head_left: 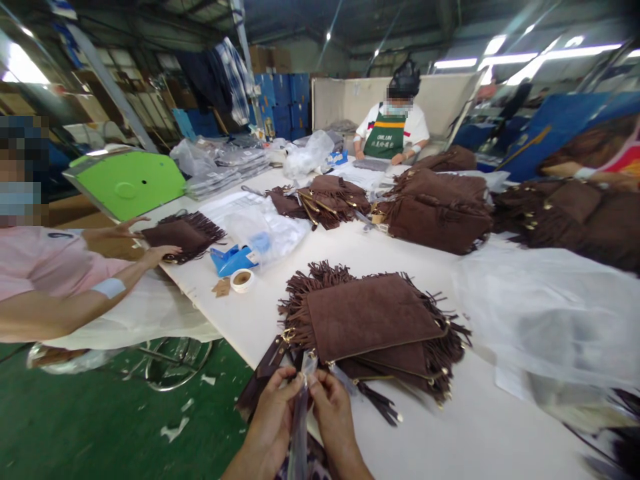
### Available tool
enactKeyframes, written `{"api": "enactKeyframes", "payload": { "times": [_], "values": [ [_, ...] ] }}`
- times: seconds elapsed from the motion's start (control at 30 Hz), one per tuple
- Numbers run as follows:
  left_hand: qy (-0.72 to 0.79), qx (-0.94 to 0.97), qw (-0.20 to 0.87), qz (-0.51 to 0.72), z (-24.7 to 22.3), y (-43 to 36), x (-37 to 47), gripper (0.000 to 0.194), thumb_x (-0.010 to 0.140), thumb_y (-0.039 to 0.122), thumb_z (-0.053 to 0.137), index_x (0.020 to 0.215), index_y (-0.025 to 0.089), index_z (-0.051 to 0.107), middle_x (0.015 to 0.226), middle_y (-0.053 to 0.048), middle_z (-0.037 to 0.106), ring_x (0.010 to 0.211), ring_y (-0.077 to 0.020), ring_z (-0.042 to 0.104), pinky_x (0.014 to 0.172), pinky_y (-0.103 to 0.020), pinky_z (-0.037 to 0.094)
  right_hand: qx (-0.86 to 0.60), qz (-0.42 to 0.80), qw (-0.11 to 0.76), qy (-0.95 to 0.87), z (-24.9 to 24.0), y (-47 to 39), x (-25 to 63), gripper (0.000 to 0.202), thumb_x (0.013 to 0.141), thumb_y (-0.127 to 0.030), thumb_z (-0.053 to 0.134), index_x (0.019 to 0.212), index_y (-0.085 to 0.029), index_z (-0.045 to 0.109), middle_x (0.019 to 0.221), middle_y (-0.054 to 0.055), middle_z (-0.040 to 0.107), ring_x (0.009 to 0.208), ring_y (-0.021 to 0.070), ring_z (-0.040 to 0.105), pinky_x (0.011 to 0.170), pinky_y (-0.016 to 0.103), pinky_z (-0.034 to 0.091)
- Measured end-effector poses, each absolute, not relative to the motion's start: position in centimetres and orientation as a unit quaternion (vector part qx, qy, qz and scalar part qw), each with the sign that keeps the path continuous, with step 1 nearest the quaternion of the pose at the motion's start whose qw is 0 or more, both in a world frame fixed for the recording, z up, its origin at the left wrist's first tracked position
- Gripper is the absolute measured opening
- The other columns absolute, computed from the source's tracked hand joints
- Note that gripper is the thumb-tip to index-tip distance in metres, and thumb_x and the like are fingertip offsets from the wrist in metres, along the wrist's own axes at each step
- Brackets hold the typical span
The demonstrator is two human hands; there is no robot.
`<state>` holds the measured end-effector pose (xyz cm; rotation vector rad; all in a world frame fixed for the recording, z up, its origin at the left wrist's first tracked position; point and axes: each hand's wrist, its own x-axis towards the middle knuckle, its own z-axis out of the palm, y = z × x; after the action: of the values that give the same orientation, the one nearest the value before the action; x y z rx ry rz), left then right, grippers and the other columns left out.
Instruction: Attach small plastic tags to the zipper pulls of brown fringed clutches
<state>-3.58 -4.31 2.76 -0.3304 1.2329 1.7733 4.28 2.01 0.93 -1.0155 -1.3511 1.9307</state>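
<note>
Both my hands pinch a clear plastic strip [299,427] close to the front edge of the white table. My left hand [273,407] has thumb and fingers closed on it, and my right hand [333,403] grips it from the other side. The strip's upper end reaches a gold metal ring on a stack of brown fringed bags. On top lies a brown suede-like bag [370,317], flat, with fringe at its sides. A dark strap [263,377] hangs at the left of the stack, and a tassel [380,403] lies to the right.
A tape roll [242,281] and a blue tape dispenser [233,260] stand on the white table [210,300]. More brown bags [435,207] are piled behind. White plastic sheets [560,313] lie at right. Co-workers handle items at left and across the table.
</note>
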Motion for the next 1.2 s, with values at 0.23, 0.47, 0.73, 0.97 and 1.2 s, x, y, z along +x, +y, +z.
{"api": "enactKeyframes", "payload": {
  "times": [0.23, 0.47, 0.73, 0.97, 1.2],
  "values": [
    [0.518, -0.114, 0.428, 0.732, 2.7, -4.3, -3.1, 0.034, 0.057, 0.024, 0.084, 0.079, 0.016, 0.059, 0.069, -0.003, 0.068, 0.065, -0.0162, 0.064, 0.061, -0.023, 0.048, -0.393, 0.712, 0.274, -0.513, 0.7, 2.1, 4.2, 0.030, 0.076, -0.045, 0.064, 0.074, -0.016, 0.065, 0.069, 0.004, 0.064, 0.065, 0.0177, 0.056, 0.061, 0.027, 0.046],
    [0.570, -0.049, 0.423, 0.703, 3.0, -4.4, -3.0, 0.027, 0.065, 0.032, 0.078, 0.080, 0.012, 0.068, 0.072, -0.005, 0.068, 0.069, -0.0168, 0.062, 0.066, -0.024, 0.047, -0.386, 0.698, 0.271, -0.539, 1.0, 2.0, 4.3, 0.031, 0.080, -0.045, 0.060, 0.079, -0.014, 0.067, 0.075, 0.005, 0.067, 0.072, 0.0193, 0.058, 0.068, 0.029, 0.047],
    [0.621, 0.028, 0.430, 0.655, 3.1, -4.7, -3.3, 0.024, 0.079, 0.037, 0.066, 0.087, 0.014, 0.066, 0.069, -0.003, 0.063, 0.063, -0.0142, 0.056, 0.059, -0.022, 0.041, -0.385, 0.698, 0.266, -0.543, 1.4, 2.3, 4.6, 0.028, 0.081, -0.043, 0.059, 0.070, -0.017, 0.060, 0.060, -0.001, 0.055, 0.058, 0.0150, 0.052, 0.057, 0.025, 0.043],
    [0.608, 0.055, 0.515, 0.602, 4.4, -4.0, -4.9, 0.019, 0.074, 0.032, 0.068, 0.075, 0.013, 0.064, 0.061, -0.003, 0.061, 0.054, -0.0131, 0.054, 0.055, -0.023, 0.041, -0.410, 0.699, 0.283, -0.513, 1.2, 1.8, 4.4, 0.027, 0.079, -0.045, 0.062, 0.074, -0.019, 0.057, 0.060, -0.001, 0.059, 0.055, 0.0167, 0.057, 0.056, 0.028, 0.047],
    [0.592, 0.043, 0.525, 0.610, 4.6, -3.8, -5.0, 0.018, 0.072, 0.032, 0.067, 0.072, 0.014, 0.063, 0.058, -0.004, 0.062, 0.052, -0.0143, 0.055, 0.054, -0.024, 0.041, -0.457, 0.702, 0.283, -0.467, 0.8, 1.8, 4.4, 0.036, 0.072, -0.048, 0.067, 0.086, -0.014, 0.064, 0.066, 0.004, 0.066, 0.055, 0.0176, 0.059, 0.049, 0.027, 0.046]
  ]
}}
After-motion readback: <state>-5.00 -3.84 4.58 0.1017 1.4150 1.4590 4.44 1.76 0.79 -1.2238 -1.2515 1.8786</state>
